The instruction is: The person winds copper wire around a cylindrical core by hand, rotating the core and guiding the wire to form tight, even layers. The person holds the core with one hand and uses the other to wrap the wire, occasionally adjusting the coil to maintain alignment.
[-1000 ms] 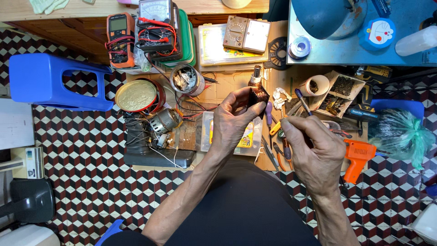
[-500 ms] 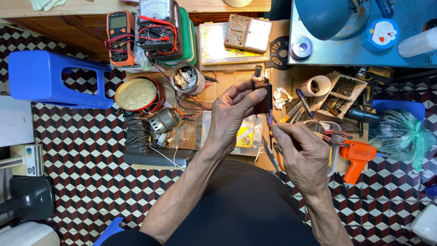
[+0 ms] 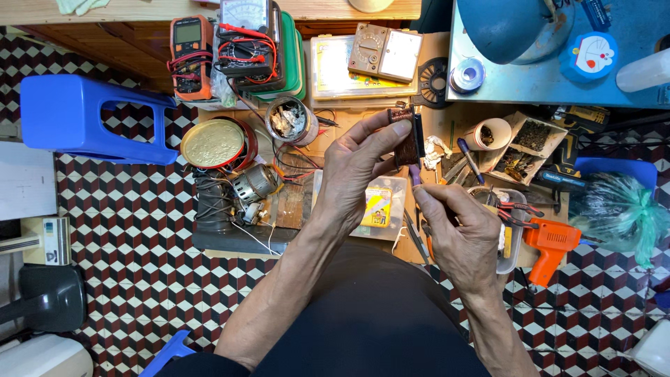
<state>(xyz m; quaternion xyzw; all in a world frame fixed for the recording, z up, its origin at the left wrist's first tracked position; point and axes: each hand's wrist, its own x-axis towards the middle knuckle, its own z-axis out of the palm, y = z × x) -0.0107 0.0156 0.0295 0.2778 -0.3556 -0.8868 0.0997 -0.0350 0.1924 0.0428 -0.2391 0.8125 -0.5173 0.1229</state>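
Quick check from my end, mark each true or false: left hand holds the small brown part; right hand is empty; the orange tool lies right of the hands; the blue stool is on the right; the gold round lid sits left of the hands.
1. The left hand holds the small brown part: true.
2. The right hand is empty: false, it grips a thin purple-handled tool.
3. The orange tool lies right of the hands: true.
4. The blue stool is on the right: false, it stands at left.
5. The gold round lid sits left of the hands: true.

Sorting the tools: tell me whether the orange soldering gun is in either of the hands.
No: the orange soldering gun lies apart, beside the right hand, which grips a thin tool.
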